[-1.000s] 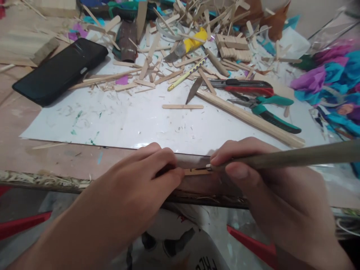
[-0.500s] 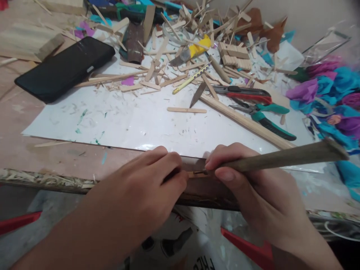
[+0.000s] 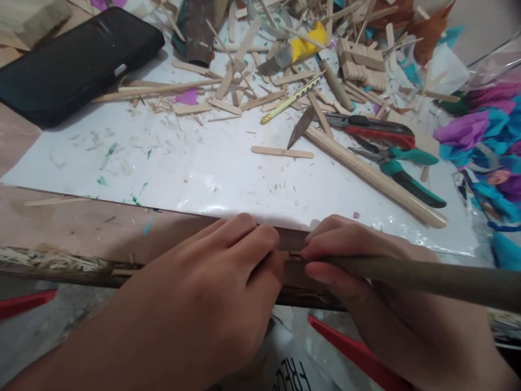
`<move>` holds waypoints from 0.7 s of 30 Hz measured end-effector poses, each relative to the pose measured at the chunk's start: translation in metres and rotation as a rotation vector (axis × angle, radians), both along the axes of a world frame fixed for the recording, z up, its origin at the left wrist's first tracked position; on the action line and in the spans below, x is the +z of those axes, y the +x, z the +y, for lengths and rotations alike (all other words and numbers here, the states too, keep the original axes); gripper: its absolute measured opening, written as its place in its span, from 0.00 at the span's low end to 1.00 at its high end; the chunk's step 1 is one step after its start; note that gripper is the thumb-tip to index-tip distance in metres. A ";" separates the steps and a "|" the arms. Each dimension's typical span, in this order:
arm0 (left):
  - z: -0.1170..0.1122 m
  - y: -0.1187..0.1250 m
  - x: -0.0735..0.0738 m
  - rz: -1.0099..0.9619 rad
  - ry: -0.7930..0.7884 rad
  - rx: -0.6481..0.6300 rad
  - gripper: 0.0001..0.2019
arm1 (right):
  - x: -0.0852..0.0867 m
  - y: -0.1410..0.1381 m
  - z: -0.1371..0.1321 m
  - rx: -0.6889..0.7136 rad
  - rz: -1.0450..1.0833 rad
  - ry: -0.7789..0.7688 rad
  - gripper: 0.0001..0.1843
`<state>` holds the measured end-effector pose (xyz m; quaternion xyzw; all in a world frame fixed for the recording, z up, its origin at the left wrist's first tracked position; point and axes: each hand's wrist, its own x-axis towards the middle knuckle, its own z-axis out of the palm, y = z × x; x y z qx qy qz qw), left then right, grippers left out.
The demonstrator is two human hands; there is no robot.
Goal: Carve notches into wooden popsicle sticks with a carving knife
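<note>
My right hand [image 3: 366,282] is closed around a long wooden-handled tool [image 3: 427,277], its fingertips pinching near the thin tip. The handle slants off past the right edge of the view. My left hand [image 3: 228,277] is closed at the table's front edge, thumb and fingers pressed on a thin wooden stick [image 3: 286,254], of which only a short end shows. The tool's tip meets or nearly meets that end; my fingers hide the exact contact. Beyond my hands, a craft stick [image 3: 283,152] lies on the white sheet [image 3: 195,168], just under the head of a hammer [image 3: 374,174].
A black phone [image 3: 81,60] lies at left. Green-handled pliers [image 3: 411,179], a utility knife [image 3: 370,130] and a yellow pencil [image 3: 291,100] lie right of centre. Craft sticks [image 3: 362,62] pile up behind; crumpled blue and purple paper [image 3: 468,130] is at right. Shavings [image 3: 52,259] line the front edge.
The view has moved closer and tilted down. My hands stay together at the edge, and the tool's handle has swung lower, its far end now out of view.
</note>
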<state>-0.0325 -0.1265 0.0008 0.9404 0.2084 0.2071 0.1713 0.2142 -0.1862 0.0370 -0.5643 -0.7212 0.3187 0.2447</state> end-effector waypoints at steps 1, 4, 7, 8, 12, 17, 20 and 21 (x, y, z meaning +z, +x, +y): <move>0.000 0.000 0.000 -0.002 -0.002 0.003 0.14 | 0.000 -0.001 0.000 -0.007 0.019 -0.001 0.04; 0.002 0.000 0.001 -0.015 0.007 -0.007 0.12 | -0.003 -0.002 -0.003 -0.021 0.040 0.001 0.03; 0.004 0.000 0.002 -0.021 0.035 -0.025 0.11 | -0.007 -0.003 -0.009 -0.088 0.054 0.075 0.04; 0.004 0.000 0.002 -0.025 0.047 -0.030 0.12 | -0.008 -0.003 -0.011 -0.134 0.089 0.113 0.05; 0.004 0.001 0.002 -0.040 0.053 -0.036 0.16 | -0.009 -0.001 -0.016 -0.244 0.215 0.179 0.07; 0.001 0.003 0.003 -0.075 -0.001 -0.002 0.23 | -0.005 -0.002 -0.013 -0.180 0.159 0.082 0.06; 0.000 0.003 0.005 -0.072 -0.021 0.016 0.23 | -0.003 -0.004 -0.014 -0.172 0.142 0.060 0.06; 0.000 0.003 0.005 -0.073 -0.030 0.022 0.23 | -0.002 -0.006 -0.015 -0.177 0.131 0.053 0.07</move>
